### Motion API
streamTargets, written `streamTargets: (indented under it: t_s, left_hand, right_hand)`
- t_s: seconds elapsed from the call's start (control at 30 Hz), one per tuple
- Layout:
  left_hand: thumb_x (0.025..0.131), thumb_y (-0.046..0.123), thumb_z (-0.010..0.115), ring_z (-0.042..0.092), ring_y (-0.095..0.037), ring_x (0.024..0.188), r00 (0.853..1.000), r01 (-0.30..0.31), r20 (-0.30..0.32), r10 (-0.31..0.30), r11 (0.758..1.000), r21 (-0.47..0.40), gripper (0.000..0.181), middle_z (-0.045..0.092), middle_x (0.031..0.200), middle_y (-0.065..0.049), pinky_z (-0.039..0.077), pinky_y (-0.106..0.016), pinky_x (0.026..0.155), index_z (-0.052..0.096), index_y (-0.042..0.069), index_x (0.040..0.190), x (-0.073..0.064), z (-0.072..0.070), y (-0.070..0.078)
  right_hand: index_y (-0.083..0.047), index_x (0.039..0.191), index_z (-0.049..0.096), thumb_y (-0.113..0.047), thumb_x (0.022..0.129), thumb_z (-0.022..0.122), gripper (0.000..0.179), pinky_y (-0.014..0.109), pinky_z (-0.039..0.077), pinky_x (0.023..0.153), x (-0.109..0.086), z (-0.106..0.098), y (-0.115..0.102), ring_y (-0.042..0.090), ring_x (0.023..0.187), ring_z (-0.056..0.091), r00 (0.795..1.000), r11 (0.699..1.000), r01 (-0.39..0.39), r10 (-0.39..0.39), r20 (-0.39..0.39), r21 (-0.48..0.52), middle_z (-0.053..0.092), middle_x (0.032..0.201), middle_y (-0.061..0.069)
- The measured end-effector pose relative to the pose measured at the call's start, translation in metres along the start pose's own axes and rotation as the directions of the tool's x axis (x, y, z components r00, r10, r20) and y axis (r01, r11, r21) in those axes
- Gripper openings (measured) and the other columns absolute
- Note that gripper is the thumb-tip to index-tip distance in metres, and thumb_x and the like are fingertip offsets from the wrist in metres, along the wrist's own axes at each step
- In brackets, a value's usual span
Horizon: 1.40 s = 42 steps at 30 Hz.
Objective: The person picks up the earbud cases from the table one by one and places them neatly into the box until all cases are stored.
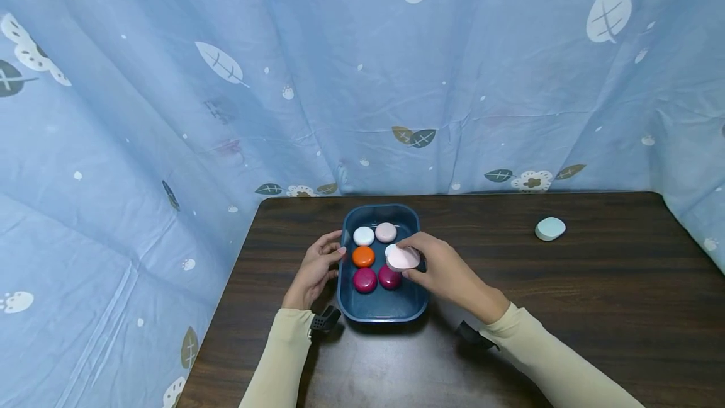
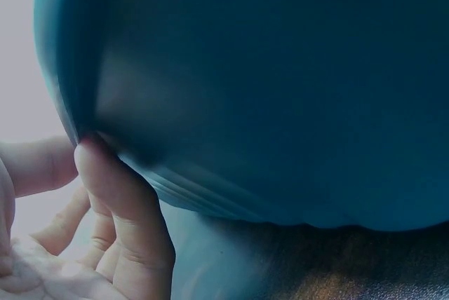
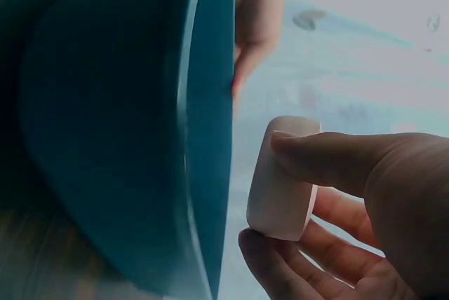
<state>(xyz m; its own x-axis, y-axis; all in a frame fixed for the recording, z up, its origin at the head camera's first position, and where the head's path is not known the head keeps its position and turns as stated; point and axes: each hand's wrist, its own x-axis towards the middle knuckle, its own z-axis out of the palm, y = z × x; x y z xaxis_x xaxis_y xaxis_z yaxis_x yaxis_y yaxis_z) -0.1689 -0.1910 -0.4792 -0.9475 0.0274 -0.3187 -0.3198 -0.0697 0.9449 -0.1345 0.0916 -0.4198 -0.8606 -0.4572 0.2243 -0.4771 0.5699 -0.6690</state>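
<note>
A deep blue rectangular tray (image 1: 385,312) stands near the left of the table. Inside it lie a white round piece (image 1: 364,236), a pale pink one (image 1: 386,232), an orange one (image 1: 363,257) and two magenta ones (image 1: 365,280). My right hand (image 1: 447,272) pinches a pale pink rounded block (image 3: 284,184) between thumb and fingers, above the tray's right side. In the head view this block partly covers the second magenta piece. At the tray's left side, my left hand (image 1: 314,271) holds the rim with thumb and fingertips; the tray wall fills most of the left wrist view.
A pale mint rounded block (image 1: 550,228) lies alone toward the back right of the dark wooden table (image 1: 595,307). Blue patterned cloth (image 1: 340,80) hangs behind the table and along its left side. Dark straps (image 1: 325,319) sit at both wrists.
</note>
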Motion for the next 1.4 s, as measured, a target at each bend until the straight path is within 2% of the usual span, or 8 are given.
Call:
streamTargets:
  t_s: [0.23, 0.43, 0.8, 1.1, 1.4]
  left_hand:
    - [0.106, 0.004, 0.060, 0.057, -0.017, 0.086, 1.000, -0.005, 0.007, 0.005, 1.000, -0.002, 0.045, 0.060, 0.105, -0.004, 0.049, -0.025, 0.061, 0.055, 0.007, 0.150, 0.001, -0.001, -0.002]
    - [0.106, 0.005, 0.061, 0.057, -0.018, 0.085, 1.000, -0.004, 0.001, 0.004, 1.000, 0.003, 0.044, 0.061, 0.106, -0.006, 0.050, -0.025, 0.062, 0.056, 0.008, 0.149, 0.000, 0.000, -0.001]
    - [0.106, 0.008, 0.061, 0.056, -0.021, 0.090, 1.000, 0.005, -0.013, -0.005, 1.000, 0.029, 0.042, 0.061, 0.112, -0.011, 0.051, -0.028, 0.069, 0.057, 0.011, 0.148, -0.001, 0.001, 0.001]
    - [0.107, 0.008, 0.061, 0.056, -0.020, 0.088, 1.000, 0.001, -0.013, -0.001, 1.000, 0.028, 0.041, 0.061, 0.111, -0.011, 0.052, -0.027, 0.067, 0.058, 0.009, 0.148, 0.000, 0.001, 0.000]
    - [0.106, 0.006, 0.060, 0.056, -0.018, 0.085, 1.000, -0.003, -0.011, 0.003, 1.000, 0.017, 0.042, 0.060, 0.105, -0.006, 0.051, -0.026, 0.063, 0.057, 0.009, 0.148, 0.000, 0.001, 0.000]
  right_hand:
    - [-0.003, 0.124, 0.071, -0.004, 0.084, 0.089, 0.044, 0.040, 0.060, 0.091, 0.008, 0.016, -0.017, 0.020, 0.099, 0.064, 0.996, 0.999, 0.037, -0.037, 0.078, 0.002, 0.071, 0.119, 0.009]
    - [-0.003, 0.123, 0.072, -0.003, 0.083, 0.089, 0.043, 0.044, 0.058, 0.095, 0.012, 0.026, -0.025, 0.023, 0.102, 0.065, 0.989, 0.998, 0.065, -0.063, 0.136, -0.010, 0.072, 0.119, 0.010]
    - [-0.005, 0.121, 0.072, -0.005, 0.085, 0.088, 0.039, 0.044, 0.056, 0.099, 0.018, 0.037, -0.032, 0.021, 0.101, 0.064, 0.954, 0.999, 0.048, -0.051, 0.297, 0.017, 0.073, 0.120, 0.007]
    - [-0.003, 0.118, 0.073, -0.003, 0.083, 0.089, 0.038, 0.039, 0.057, 0.096, 0.022, 0.044, -0.033, 0.019, 0.098, 0.064, 0.934, 0.996, 0.086, -0.089, 0.347, 0.023, 0.074, 0.117, 0.007]
    - [-0.004, 0.119, 0.073, -0.006, 0.085, 0.089, 0.038, 0.037, 0.058, 0.095, 0.021, 0.048, -0.033, 0.017, 0.096, 0.064, 0.924, 0.997, 0.074, -0.079, 0.373, 0.027, 0.074, 0.116, 0.006]
